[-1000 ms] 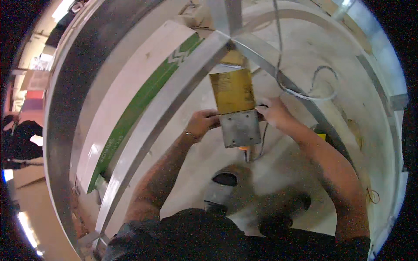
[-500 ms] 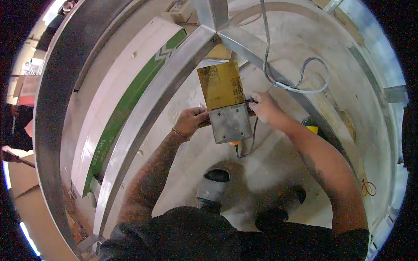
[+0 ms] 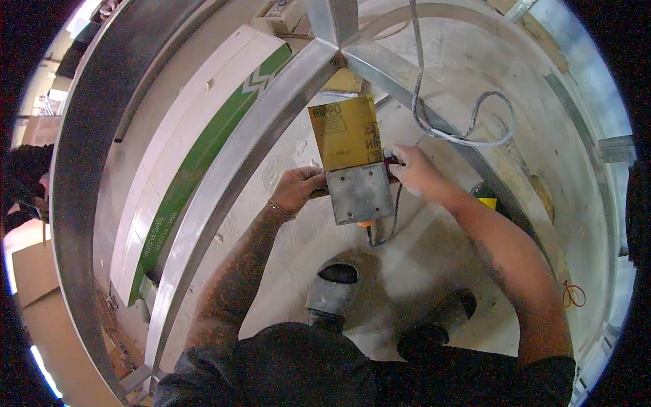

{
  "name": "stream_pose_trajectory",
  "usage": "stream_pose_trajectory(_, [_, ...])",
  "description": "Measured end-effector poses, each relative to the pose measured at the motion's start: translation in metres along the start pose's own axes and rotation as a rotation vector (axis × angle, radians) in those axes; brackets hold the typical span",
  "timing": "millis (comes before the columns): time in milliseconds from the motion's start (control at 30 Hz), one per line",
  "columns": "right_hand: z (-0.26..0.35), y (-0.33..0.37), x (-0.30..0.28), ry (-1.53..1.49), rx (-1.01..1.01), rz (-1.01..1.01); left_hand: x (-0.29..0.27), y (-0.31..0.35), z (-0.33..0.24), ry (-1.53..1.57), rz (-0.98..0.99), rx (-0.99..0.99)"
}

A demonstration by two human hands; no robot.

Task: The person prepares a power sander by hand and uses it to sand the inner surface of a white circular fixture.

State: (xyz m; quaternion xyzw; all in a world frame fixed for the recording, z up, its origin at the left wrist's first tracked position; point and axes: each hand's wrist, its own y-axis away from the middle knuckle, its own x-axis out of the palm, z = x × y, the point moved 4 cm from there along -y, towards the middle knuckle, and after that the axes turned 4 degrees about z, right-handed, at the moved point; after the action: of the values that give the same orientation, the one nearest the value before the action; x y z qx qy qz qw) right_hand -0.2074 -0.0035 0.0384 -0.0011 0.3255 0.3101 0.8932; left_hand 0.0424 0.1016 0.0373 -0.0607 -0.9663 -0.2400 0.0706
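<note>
In front of me is a sheet sander, its flat grey pad with several small holes turned up toward me. A bit of orange and a dark cord show at its near end. A sheet of brown-yellow sandpaper with dark print extends from the pad's far edge. My left hand is closed on the sander's left side, thumb near the pad edge. My right hand pinches at the right side, by the corner where sandpaper and pad meet. What its fingertips hold there is partly hidden.
Metal frame bars meet beyond the sander. Left of them lies a long white and green box. A grey cable loops at the right. More brown-yellow sheets lie beyond. My shoe stands on the dusty floor. Another person is at far left.
Both hands stay at the sander's sides; the sander and sandpaper have barely shifted. The other person at far left has changed position.
</note>
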Motion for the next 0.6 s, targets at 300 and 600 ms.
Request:
stream_pose_trajectory(300, [0.010,-0.003,-0.004,-0.114,0.044,0.089,0.004,0.004,-0.008,-0.088,-0.049,-0.025])
stream_pose_trajectory(600, [0.022,0.002,-0.003,-0.116,0.107,0.101,-0.002,0.002,-0.001,-0.068,-0.040,-0.020])
